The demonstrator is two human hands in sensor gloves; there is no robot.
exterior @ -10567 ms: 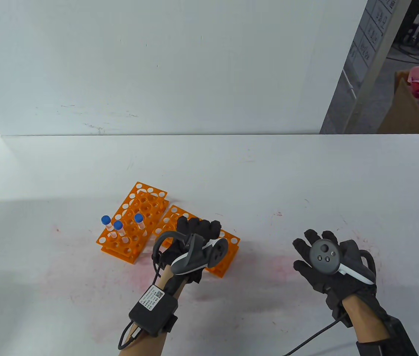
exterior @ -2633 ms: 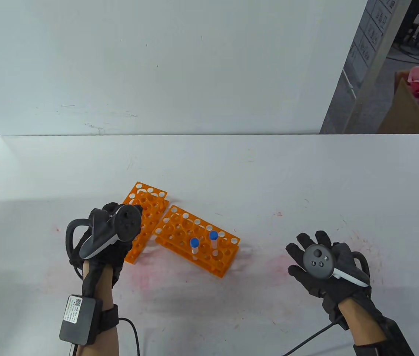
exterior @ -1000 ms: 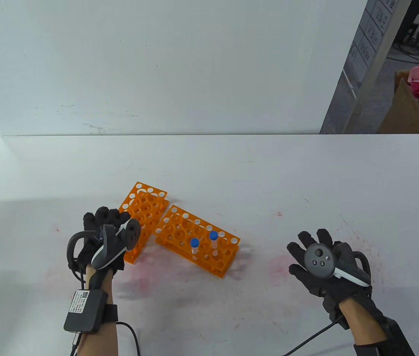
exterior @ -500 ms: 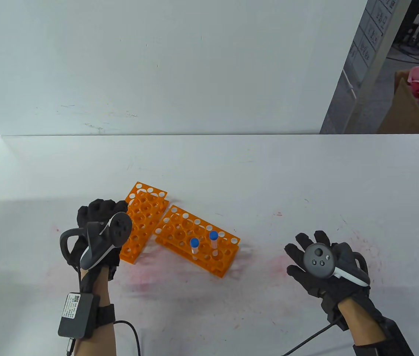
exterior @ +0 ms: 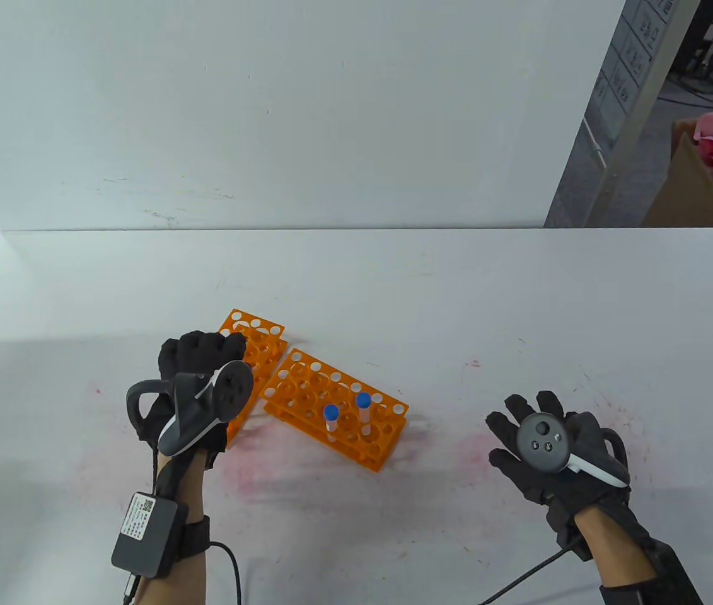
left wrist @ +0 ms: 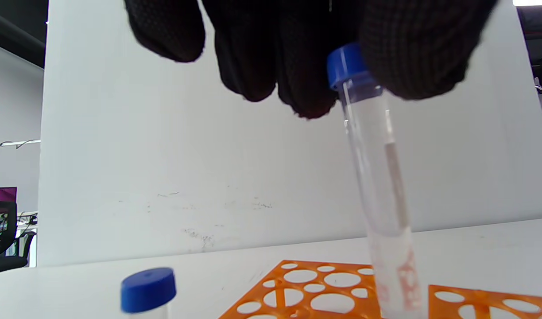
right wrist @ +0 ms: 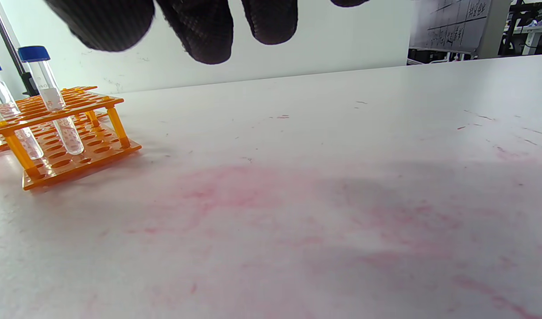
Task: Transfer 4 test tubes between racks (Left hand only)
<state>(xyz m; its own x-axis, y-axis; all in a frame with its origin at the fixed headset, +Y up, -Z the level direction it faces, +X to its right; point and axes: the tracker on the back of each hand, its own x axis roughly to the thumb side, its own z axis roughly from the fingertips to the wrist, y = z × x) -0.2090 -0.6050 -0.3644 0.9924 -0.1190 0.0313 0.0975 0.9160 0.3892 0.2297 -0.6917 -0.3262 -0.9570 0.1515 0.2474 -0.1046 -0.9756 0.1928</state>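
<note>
My left hand (exterior: 202,356) hovers over the near end of the left orange rack (exterior: 258,337). In the left wrist view its fingers (left wrist: 306,79) pinch the blue cap of a clear test tube (left wrist: 377,177), which hangs nearly upright in front of the rack (left wrist: 315,288). The tube's lower end leaves that view's bottom edge. Another blue-capped tube (left wrist: 148,289) stands at the lower left there. The right orange rack (exterior: 306,387) holds two blue-capped tubes (exterior: 331,416) (exterior: 363,403), also seen in the right wrist view (right wrist: 49,93). My right hand (exterior: 542,435) rests flat and empty on the table.
The white table (exterior: 457,302) carries faint pink stains near the front. A white wall panel (exterior: 268,113) stands behind the far edge. A cardboard box of pink scraps (exterior: 709,176) sits off the table at the back right.
My left hand has shifted right and a little away from me over the left rack, gripping a tube. The right hand and the two tubes in the right rack have not moved.
</note>
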